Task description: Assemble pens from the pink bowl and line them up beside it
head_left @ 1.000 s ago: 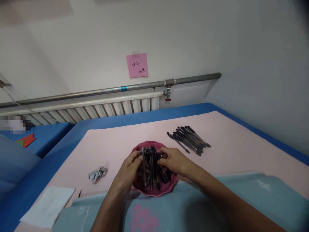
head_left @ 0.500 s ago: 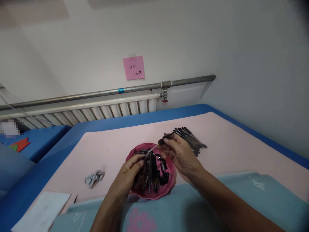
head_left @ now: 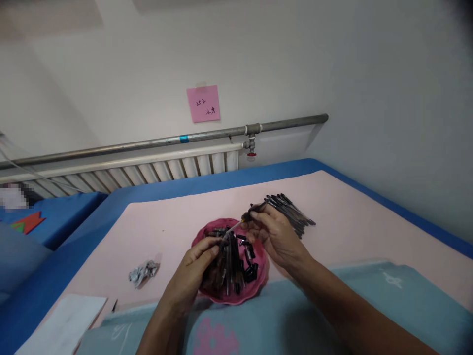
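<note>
refill (head_left: 234, 228): centre of frame, slanting above bowl (head_left: 263, 268) | grip: left hand (head_left: 196, 259) pinched on its lower end, right hand (head_left: 276, 235) clamped at its dark upper end | handling: probably light, bendy, slippery; best held near the ends

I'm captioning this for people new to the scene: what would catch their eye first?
First, the magenta bowl of black pens at lower centre, where a thin pale rod slants between the left grip and a dark piece in the right grip. Next, the pink note on the wall above the pipe, then the pen cluster beyond the bowl, to its right.
</note>
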Available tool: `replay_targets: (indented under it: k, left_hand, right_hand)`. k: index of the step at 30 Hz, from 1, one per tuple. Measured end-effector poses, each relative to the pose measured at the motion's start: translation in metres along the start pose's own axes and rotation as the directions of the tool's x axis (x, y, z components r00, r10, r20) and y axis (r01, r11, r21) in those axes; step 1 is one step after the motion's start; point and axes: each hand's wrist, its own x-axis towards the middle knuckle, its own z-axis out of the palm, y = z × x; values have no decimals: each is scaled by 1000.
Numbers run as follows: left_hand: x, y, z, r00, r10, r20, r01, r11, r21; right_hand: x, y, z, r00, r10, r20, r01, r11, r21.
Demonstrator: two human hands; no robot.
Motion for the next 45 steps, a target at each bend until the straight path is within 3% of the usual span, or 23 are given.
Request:
replay_targets:
  k: [11, 16, 19, 22, 24, 27, 29, 31, 34, 38, 41, 45]
  left_hand:
    - [-2, 0, 0, 999, -33, -23, 32, 998, -56]
    - [-1, 0, 0, 998, -57, -14, 58, 998, 31]
    - [-2, -1, 2, 998, -62, 9, 61, 997, 45]
    - [-4, -1, 4, 997, -70, 26, 71, 997, -20]
    - [-5, 1, 5, 997, -76, 30, 78, 993, -92]
    - [-6, 6, 6, 998, -63, 7, 63, 968, -241]
    - [-5, 9, 6, 999, -19, -51, 0, 939, -345]
    - [-3, 10, 6, 995, 23, -96, -60, 912, -405]
    - [-1, 10, 4, 994, 49, -97, -87, 891, -445]
    - [-1, 9, 3, 997, 47, -68, -73, 895, -440]
    - [-2, 8, 3, 997, 61, -47, -75, 909, -411]
    - [-1, 8, 3, 996, 62, -56, -79, 917, -391]
  right_hand:
    - [-1, -1, -1, 1000, 3, 31, -3, 1000, 16]
    - [-2, -3, -3, 997, -29, 73, 44, 977, -211]
    - [-7, 1, 0, 985, 55, 166, 14, 921, -388]
    - [-11, 5, 3, 961, 130, 246, -6, 893, -449]
    - [-10, 4, 2, 973, 98, 211, 8, 892, -451]
    - [-1, -3, -6, 995, -41, 96, 84, 865, -495]
    - [6, -7, -14, 984, -152, 97, 179, 753, -634]
    - [9, -8, -19, 957, -208, 204, 285, 515, -808]
    - [9, -7, -24, 907, -96, 409, 418, 104, -902]
    - [3, -2, -25, 902, 88, 422, 429, -284, -858]
    - [1, 3, -27, 903, 175, 393, 430, -421, -799]
    - [1, 10, -26, 901, 212, 377, 432, -480, -763]
